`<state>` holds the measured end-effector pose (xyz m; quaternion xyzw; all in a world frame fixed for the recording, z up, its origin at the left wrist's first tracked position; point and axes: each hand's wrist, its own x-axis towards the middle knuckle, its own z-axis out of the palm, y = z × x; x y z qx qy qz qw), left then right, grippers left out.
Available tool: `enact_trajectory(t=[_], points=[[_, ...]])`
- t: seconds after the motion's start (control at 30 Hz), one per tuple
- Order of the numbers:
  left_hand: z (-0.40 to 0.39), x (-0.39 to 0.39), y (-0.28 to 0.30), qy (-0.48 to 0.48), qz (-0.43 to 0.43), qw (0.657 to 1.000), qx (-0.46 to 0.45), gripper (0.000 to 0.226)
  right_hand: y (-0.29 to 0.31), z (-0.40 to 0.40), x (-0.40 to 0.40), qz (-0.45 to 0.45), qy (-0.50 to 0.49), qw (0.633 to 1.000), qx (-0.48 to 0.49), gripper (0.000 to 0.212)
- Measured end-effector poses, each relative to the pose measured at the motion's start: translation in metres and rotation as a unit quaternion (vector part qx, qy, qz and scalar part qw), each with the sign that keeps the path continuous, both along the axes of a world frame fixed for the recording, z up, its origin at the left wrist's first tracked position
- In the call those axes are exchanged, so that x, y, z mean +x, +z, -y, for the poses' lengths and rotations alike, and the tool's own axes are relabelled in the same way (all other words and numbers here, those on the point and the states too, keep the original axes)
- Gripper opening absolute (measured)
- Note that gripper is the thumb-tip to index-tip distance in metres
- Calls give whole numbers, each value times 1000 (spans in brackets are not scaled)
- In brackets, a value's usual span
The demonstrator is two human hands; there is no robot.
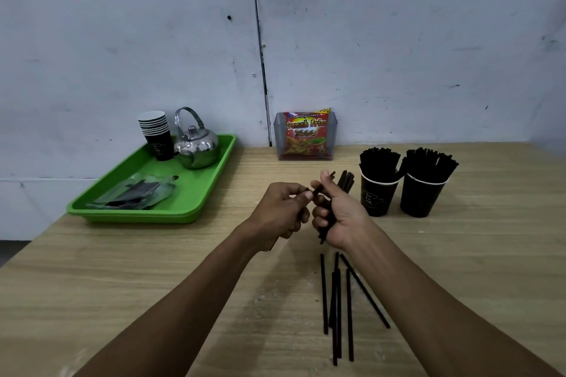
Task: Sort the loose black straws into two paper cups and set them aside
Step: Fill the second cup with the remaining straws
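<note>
Two paper cups, the left cup (377, 193) and the right cup (421, 196), stand side by side at about 2 o'clock from the hands on the tabletop (153, 269), each already packed with upright black straws, so most of the sorting appears done. Right hand (338, 217): fingers curled round a small bundle of straws (344, 182) whose ends project above the fist toward 12 o'clock. Left hand (283, 208): thumb and fingertips pinch one end of a single straw (317, 190), apparently passing it into the bundle; this grip holds nothing else that can be seen. About six loose straws (338, 306) lie roughly parallel on the tabletop at 6 o'clock, just below the hands. Remaining, by judgement: gather these, drop the bundle into a cup, and set both cups aside. At 10 o'clock a green tray (196, 193) carries stacked cups (156, 135) and a kettle (197, 147); a snack packet (306, 135) stands at 12 o'clock.
</note>
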<state>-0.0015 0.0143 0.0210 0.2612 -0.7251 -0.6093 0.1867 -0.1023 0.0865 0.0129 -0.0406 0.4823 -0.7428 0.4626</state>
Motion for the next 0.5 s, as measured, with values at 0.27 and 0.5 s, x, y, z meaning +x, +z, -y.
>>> enact_trajectory(t=[0.27, 0.5], points=[[8, 13, 9, 39, 39, 998, 13, 25, 1, 6, 4, -5, -19, 998, 54, 34], [7, -6, 26, 160, -4, 986, 53, 16, 5, 0, 14, 20, 77, 996, 33, 36]])
